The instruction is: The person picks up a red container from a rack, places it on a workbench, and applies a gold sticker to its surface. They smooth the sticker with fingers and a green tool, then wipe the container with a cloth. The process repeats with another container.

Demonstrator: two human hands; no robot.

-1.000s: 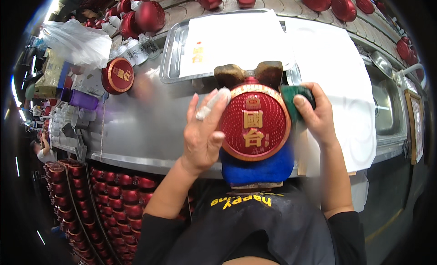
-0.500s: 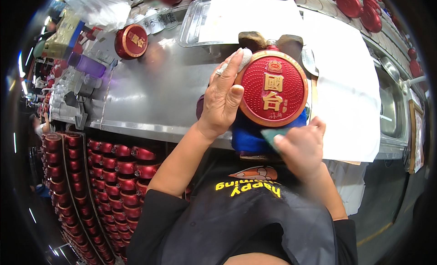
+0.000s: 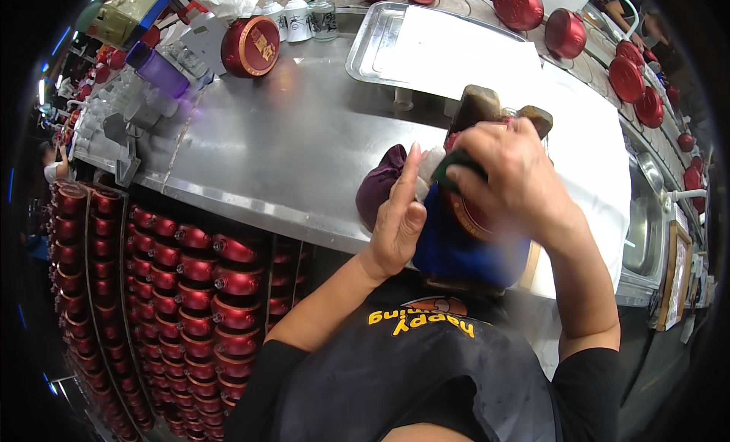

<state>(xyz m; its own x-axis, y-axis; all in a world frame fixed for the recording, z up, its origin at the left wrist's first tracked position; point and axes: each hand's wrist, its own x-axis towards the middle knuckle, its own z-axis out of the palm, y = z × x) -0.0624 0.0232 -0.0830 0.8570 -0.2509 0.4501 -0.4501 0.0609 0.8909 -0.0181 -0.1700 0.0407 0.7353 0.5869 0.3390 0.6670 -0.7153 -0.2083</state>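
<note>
A round, flat red bottle with a gold rim lies on a blue cloth, its neck end between two brown padded supports. My right hand is over its face and hides most of it. Pinched in that hand is a dark green pad, near the bottle's upper left edge. My left hand stands on edge at the bottle's left, fingers stretched out; whether it touches the bottle I cannot tell. White wrapping shows by its fingers. A purple cloth bundle sits just left of it.
Another red bottle stands on the steel bench at the back left. A metal tray holds white paper. White sheets cover the right side, with a sink beyond. Racks of red bottles stand lower left.
My right hand has moved up from below the bottle onto its face with the green pad. The left hand has shifted off the bottle's face to its side. The whole view has turned.
</note>
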